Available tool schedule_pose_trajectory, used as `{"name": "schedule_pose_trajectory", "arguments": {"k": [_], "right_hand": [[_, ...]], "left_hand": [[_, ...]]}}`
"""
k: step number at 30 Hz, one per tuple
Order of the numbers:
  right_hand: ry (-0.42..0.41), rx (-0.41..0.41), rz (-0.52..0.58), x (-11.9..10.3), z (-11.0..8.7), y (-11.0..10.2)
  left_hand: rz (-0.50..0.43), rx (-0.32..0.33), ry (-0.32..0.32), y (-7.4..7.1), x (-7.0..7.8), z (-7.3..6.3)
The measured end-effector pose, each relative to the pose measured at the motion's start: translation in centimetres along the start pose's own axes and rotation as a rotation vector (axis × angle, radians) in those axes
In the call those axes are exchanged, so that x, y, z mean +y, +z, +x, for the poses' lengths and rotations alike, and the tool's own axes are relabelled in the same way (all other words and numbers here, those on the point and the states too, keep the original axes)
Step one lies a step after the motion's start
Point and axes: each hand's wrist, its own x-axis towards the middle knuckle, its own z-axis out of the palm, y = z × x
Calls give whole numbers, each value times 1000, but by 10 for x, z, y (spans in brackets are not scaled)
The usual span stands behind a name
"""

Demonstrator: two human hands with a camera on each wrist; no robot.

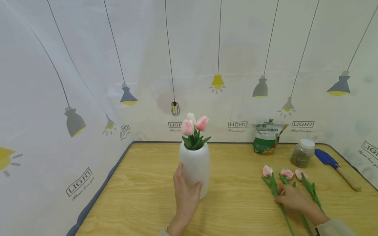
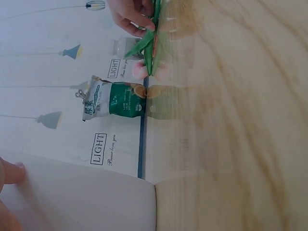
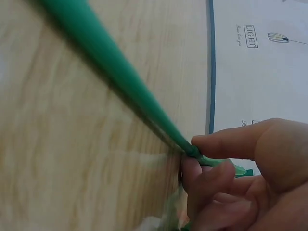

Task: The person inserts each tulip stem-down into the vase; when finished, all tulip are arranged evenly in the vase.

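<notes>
R hand (image 1: 290,199) has thumb & fingertips nearly closed, pinching the green stem of the leftmost loose pink-and-white artificial-looking tulip (image 1: 273,185), just below its leaves, at the R side of the light wood-grain table (image 1: 236,203). L hand (image 1: 186,193) is spread wide, partway round the tall smooth white vase (image 1: 195,160), thumb on one side, fingers on the other; vase appears to stand upright on the table, w/ three pink-and-white tulips (image 1: 188,127) in its mouth.

Handling: loose tulip is prob. v. light; stem looks fairly stiff but may flex, leaves & bloom prob. soft and easily bent. Best hold = bare stem below leaves, approx. where the pinch is. Vase looks slick & poss. breakable, prob. heavier; grip round the body w/ full hand, not the rim. Material unclear.

Hard to see: loose tulip's lower stem end is cut off in head view; can't tell if it's lifted. R hand covers part of the middle loose tulip (image 1: 286,174). Stems inside vase hidden. L wrist view crops most of L hand; R wrist view blurs the near stem.
</notes>
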Motion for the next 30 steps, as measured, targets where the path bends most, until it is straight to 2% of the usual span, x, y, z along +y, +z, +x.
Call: {"name": "schedule_pose_trajectory", "arguments": {"k": [5, 15, 19, 25, 30], "right_hand": [[37, 43, 77, -6, 4, 3], [48, 297, 346, -38, 17, -9], [15, 378, 411, -52, 18, -14], [-61, 473, 432, -81, 21, -22], [-172, 489, 489, -111, 25, -33]], "left_hand": [[3, 0, -4, 0, 0, 0], [3, -5, 1, -1, 0, 0], [5, -1, 9, -1, 0, 0], [4, 3, 8, -1, 1, 0], [-3, 6, 5, -1, 2, 0]]}}
